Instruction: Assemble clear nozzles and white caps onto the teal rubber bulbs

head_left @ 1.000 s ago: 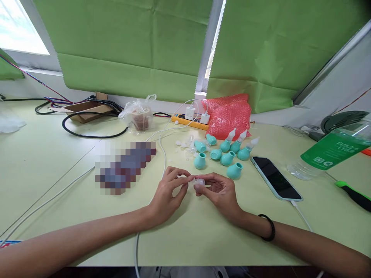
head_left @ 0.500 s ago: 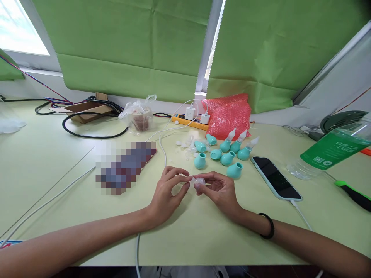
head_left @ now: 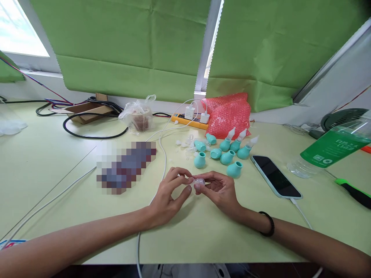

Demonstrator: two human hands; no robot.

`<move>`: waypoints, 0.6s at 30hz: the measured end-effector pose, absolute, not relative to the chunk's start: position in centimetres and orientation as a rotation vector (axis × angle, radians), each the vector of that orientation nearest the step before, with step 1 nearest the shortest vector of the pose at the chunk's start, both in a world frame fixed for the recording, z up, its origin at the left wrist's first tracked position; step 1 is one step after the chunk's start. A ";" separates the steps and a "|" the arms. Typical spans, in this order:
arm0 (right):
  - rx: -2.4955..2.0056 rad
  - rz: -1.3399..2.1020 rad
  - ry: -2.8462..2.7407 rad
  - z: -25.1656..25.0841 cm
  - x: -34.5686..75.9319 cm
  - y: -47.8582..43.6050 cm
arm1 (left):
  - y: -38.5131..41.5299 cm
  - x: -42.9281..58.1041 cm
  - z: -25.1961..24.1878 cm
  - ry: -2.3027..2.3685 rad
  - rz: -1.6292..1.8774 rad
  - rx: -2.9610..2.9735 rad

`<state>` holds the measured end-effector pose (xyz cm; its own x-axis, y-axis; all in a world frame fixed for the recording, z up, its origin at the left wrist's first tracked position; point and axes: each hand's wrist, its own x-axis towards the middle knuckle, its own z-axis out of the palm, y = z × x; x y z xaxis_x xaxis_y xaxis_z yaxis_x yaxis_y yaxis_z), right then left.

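Now, the right hand (head_left: 222,192) pinches a small clear piece (head_left: 199,181) between thumb and fingers, inward from the front edge of the surface (head_left: 208,239). The half-open left hand (head_left: 168,199) meets the piece's left end (whether it grips, I cannot tell). Teal bulbs (head_left: 199,160) stand beyond, toward the far edge.

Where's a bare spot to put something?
Between the forearms, nearer than the left hand and right hand, the table is bare right of the white cable. Another patch lies left of the blurred-out thing, nearer than the looped black cable. It's crowded beyond the hands: teal bulbs and clear pieces before red bubble wrap.
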<state>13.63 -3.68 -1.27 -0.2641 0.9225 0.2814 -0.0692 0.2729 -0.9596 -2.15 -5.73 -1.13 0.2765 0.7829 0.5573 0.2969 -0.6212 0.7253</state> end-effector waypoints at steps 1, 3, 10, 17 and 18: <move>-0.816 1.182 -1.517 -1.3 13.6 -3.7 | -5.7 -2.2 -1.1 0.964 1.302 1.965; -0.765 1.125 -1.566 -1.4 13.6 -3.7 | -5.7 -2.2 -1.2 0.948 1.296 1.763; -0.596 0.866 -1.742 -1.5 13.8 -3.7 | -5.5 -2.2 -0.9 1.042 1.103 1.748; -0.573 0.778 -1.800 -1.4 14.1 -3.3 | -5.7 -2.3 -0.7 1.067 1.102 1.889; -0.560 0.752 -1.814 -1.5 14.1 -3.3 | -5.7 -2.3 -0.7 1.056 1.096 1.896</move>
<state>14.15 -3.31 -1.45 -0.3448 0.6824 0.6445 0.0261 0.6934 -0.7201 -2.29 -5.74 -0.74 0.3108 0.8895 0.3350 0.3013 -0.4265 0.8529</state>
